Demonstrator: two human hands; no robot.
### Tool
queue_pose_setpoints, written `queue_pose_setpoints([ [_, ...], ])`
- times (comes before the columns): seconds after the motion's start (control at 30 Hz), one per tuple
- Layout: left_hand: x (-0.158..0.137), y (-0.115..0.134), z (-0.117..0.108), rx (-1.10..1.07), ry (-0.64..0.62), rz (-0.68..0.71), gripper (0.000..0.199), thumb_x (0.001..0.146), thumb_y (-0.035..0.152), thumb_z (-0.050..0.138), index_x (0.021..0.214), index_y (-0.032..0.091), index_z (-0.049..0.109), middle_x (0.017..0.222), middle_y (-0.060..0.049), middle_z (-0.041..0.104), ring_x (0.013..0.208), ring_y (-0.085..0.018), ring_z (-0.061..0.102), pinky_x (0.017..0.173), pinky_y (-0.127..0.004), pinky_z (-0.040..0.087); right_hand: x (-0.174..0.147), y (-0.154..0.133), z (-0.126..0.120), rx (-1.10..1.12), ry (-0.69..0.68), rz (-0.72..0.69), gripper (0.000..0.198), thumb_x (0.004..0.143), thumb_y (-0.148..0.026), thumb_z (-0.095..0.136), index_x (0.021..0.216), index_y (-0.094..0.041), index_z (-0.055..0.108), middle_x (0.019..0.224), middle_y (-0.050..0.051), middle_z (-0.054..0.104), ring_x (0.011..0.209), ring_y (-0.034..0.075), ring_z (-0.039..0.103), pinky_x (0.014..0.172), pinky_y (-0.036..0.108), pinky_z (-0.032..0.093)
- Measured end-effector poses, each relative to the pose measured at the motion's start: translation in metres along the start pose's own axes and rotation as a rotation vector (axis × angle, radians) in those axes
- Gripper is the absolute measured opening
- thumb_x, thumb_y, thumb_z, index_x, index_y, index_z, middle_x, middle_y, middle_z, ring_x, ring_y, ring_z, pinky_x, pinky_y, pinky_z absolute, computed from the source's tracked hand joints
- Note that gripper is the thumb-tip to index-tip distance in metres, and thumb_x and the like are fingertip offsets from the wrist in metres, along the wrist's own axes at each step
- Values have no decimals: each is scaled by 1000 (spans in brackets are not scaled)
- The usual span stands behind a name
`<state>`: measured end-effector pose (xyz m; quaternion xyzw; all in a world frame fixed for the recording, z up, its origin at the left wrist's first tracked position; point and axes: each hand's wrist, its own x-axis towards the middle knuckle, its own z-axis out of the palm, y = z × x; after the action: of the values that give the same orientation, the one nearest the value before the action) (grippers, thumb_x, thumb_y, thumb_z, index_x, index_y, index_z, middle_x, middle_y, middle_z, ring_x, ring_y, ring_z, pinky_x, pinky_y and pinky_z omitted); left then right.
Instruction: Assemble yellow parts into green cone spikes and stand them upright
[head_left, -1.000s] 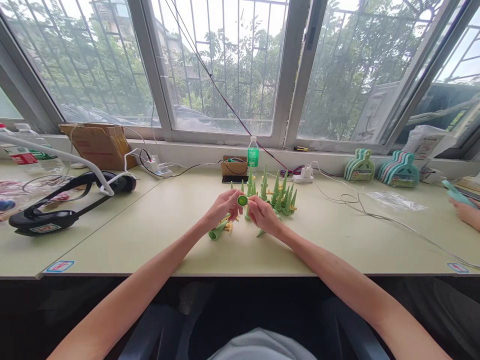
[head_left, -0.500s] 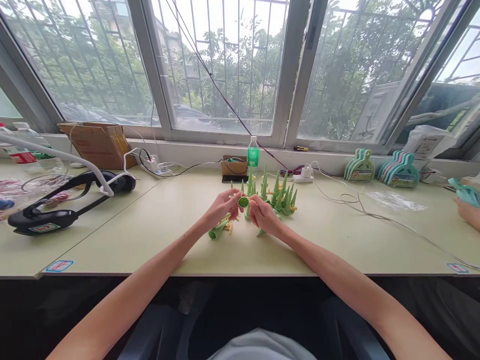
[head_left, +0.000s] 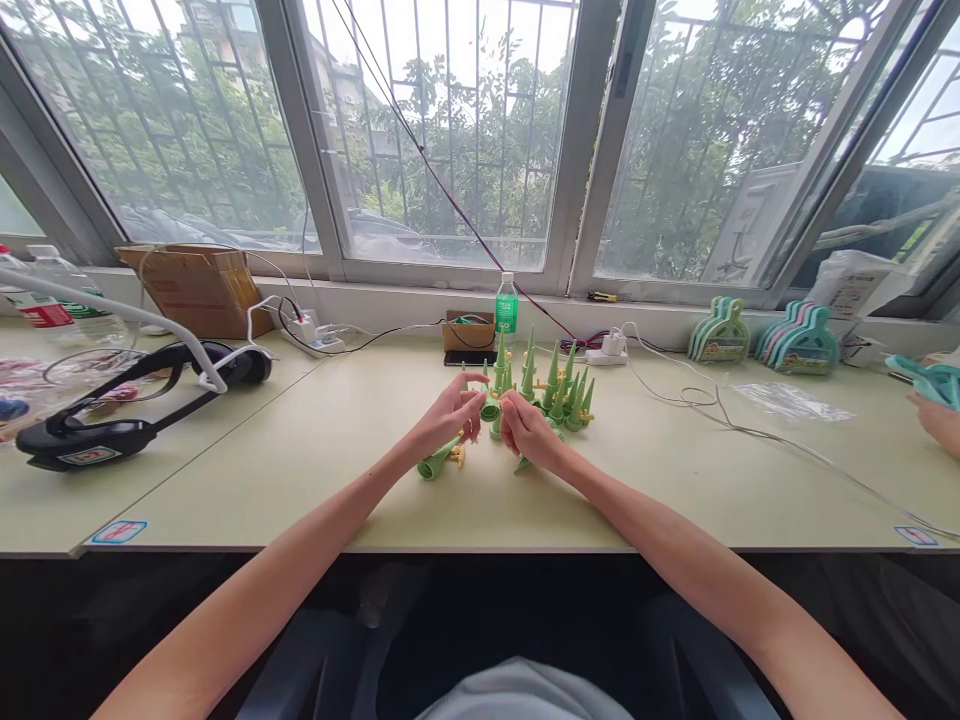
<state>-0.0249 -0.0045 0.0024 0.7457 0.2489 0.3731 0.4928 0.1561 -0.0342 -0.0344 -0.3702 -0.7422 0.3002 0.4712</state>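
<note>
A hollow green plastic cone (head_left: 490, 411) is held up between my two hands, its round open end facing me. My left hand (head_left: 448, 412) has its thumb against the cone, with the index finger raised over it. The fingers of my right hand (head_left: 527, 428) pinch at the cone's right side, on a small yellowish part mostly hidden by the fingertips. Another green cone (head_left: 430, 467) lies on the table below my left hand, beside a yellow plastic piece (head_left: 458, 455). Several green cones (head_left: 559, 395) with yellow side parts stand upright behind my right hand.
A bottle (head_left: 506, 305) and small cardboard box (head_left: 470, 330) stand behind the cones. At left lies a black headset (head_left: 90, 425). Cables (head_left: 720, 410), a clear plastic bag (head_left: 791, 401) and stacked hangers (head_left: 797, 338) are at right. Another person's hand (head_left: 937, 425) shows at the right edge.
My left index finger has lifted off the cone, and the cone has tilted slightly. My right hand has barely moved. The other person's hand at right has shifted slightly with a blue-green item.
</note>
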Motion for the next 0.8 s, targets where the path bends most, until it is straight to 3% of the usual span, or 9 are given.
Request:
queue_pose_setpoints([
  [0.43, 0, -7, 0, 78, -59, 42, 42, 90, 45, 57, 119, 24, 35, 81, 4, 46, 51, -7, 57, 38, -14, 39, 1, 3, -1, 2, 19, 51, 46, 99, -59, 27, 72, -23, 35, 45, -8, 45, 35, 9, 39, 42, 22, 33],
  [0.8, 0, -11, 3, 230, -53, 112, 37, 89, 41, 57, 116, 26, 35, 90, 3, 44, 52, -5, 54, 48, -20, 49, 4, 7, -1, -72, 78, 66, 55, 97, -62, 31, 60, -21, 38, 40, -3, 47, 37, 10, 42, 46, 24, 35],
])
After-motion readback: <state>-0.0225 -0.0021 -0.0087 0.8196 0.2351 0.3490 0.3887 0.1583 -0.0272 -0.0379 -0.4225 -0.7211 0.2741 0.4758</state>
